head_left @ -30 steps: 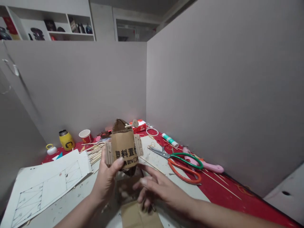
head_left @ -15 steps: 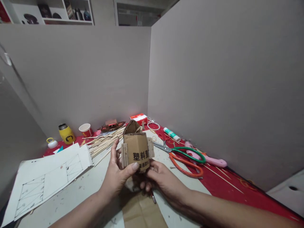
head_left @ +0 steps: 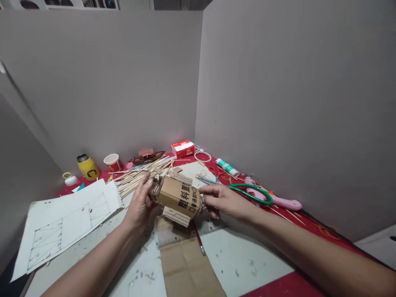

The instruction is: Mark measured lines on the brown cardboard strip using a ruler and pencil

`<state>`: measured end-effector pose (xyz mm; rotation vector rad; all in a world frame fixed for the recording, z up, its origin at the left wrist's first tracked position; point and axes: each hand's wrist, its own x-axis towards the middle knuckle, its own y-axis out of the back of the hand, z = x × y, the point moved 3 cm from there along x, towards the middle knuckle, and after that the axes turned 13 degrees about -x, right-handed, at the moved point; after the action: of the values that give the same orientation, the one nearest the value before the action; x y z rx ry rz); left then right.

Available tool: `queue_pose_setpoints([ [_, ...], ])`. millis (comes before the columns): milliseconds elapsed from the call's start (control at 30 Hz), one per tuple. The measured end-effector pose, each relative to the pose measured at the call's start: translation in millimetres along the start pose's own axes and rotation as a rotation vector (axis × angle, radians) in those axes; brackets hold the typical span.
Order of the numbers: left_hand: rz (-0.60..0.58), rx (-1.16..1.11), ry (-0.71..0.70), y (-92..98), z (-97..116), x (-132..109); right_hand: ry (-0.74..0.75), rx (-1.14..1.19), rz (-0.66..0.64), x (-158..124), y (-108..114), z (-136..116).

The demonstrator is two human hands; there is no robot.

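Note:
Between my two hands a small cardboard model [head_left: 176, 196] lies on its side, with black printed characters on its face and corrugated strips on two sides. My left hand [head_left: 140, 202] grips its left end, thumb on top. At the opposite end, my right hand [head_left: 218, 200] has its fingers closed about the narrow, rough end. Below the model, a dark red pencil [head_left: 199, 239] rests on a flat piece of brown cardboard [head_left: 192, 268]. Scissors with a green handle loop [head_left: 252, 194] lie just behind my right hand, which partly covers them.
Thin wooden sticks [head_left: 136, 179] are heaped behind my left hand. A paper with line drawings [head_left: 71, 222] lies at left. Along the back stand a yellow bottle [head_left: 88, 168], a paper cup [head_left: 113, 163], a model boat [head_left: 147, 156] and a red box [head_left: 183, 149]. A glue stick [head_left: 227, 167] lies right.
The cardboard model has turned from upright to lying sideways, its open end now to the left. My right hand has moved from beneath it to its right end. The view has tilted down slightly.

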<state>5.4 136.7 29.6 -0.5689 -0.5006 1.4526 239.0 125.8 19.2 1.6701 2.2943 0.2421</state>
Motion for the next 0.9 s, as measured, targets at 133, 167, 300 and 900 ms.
queue_pose_setpoints([
  [133, 0.047, -0.002, 0.068, 2.5, -7.0, 0.5, -0.014, -0.01, 0.04, 0.7, 3.1, 1.7],
  [167, 0.052, -0.01, 0.076, 2.6, -8.0, 0.8, -0.016, -0.005, 0.052, 0.9, 3.6, 1.8],
  [300, 0.086, -0.048, 0.088, 5.5, -9.4, 5.1, 0.007, 0.039, 0.092, -0.2, 5.0, -2.0],
  [900, 0.149, -0.169, 0.124, 1.0, -8.5, 4.5, 0.121, 0.083, -0.003, 2.0, -5.7, 5.0],
])
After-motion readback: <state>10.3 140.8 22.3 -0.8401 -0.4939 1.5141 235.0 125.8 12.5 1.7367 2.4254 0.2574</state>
